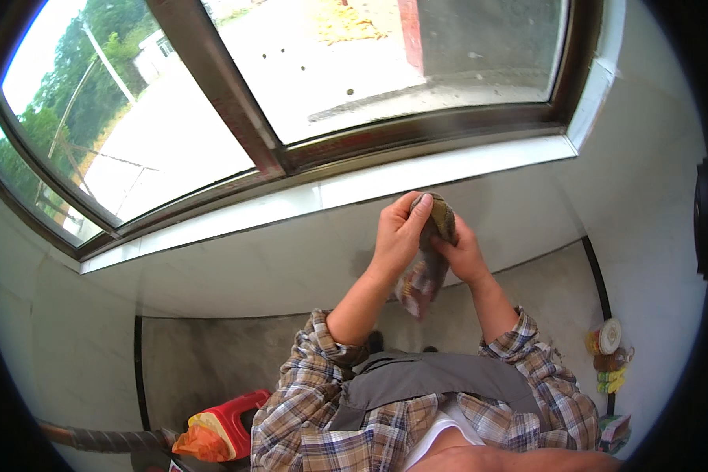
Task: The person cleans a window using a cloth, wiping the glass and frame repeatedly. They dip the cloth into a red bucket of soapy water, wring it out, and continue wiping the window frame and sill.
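Note:
Both my hands hold a crumpled, dark patterned cloth [422, 280] in front of my chest. My left hand [404, 224] grips its upper end, with the thumb pressed on the top fold. On the other side, my right hand [461, 251] grasps the cloth a little lower, its fingers partly hidden behind it. The loose lower part hangs down and looks blurred. Beyond my hands are the pale wall and the white sill [354, 186] of a brown-framed sliding window [419, 127].
A red plastic jug [242, 416] with an orange cloth or bag [200, 443] stands at lower left, beside a wrapped pole or hose [118, 440]. Along the right wall are a round tub [610, 336], a brown bottle [610, 359] and yellow-green packages [610, 379].

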Motion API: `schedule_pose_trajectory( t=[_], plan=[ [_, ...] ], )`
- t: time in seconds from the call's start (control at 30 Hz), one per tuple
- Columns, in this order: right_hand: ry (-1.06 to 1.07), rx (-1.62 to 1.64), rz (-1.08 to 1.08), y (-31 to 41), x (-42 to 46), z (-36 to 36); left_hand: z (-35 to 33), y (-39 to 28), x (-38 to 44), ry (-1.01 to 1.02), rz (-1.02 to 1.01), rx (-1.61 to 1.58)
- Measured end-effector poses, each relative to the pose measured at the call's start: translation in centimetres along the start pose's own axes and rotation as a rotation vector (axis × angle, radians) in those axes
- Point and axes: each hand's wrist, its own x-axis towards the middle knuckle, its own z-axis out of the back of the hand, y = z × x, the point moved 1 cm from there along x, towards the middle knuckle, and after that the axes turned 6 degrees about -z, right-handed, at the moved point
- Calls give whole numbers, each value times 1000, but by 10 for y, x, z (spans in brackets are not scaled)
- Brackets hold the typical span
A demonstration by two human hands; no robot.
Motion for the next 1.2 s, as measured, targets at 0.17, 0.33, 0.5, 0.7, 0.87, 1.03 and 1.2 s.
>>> schedule_pose_trajectory(
  t=[0.17, 0.33, 0.5, 0.7, 0.87, 1.03, 1.2],
  plan=[
    [112, 19, 95, 40, 42, -32, 80, 22, 4, -226, -44, 116],
    [236, -460, 28, 77, 94, -59, 123, 7, -5, -296, -110, 92],
    [172, -749, 334, 109, 144, -93, 166, 2, 7, -277, -336, 196],
    [-61, -897, 593, 80, 200, -144, 199, -1, 18, -389, -481, 486],
    [-90, -1002, 683, 41, 217, -149, 217, 5, 10, -449, -505, 560],
    [118, -1118, 647, 35, 224, -146, 220, 8, 11, -439, -493, 596],
    [270, -1286, 718, 28, 218, -155, 217, 9, 12, -441, -500, 608]
  ],
)
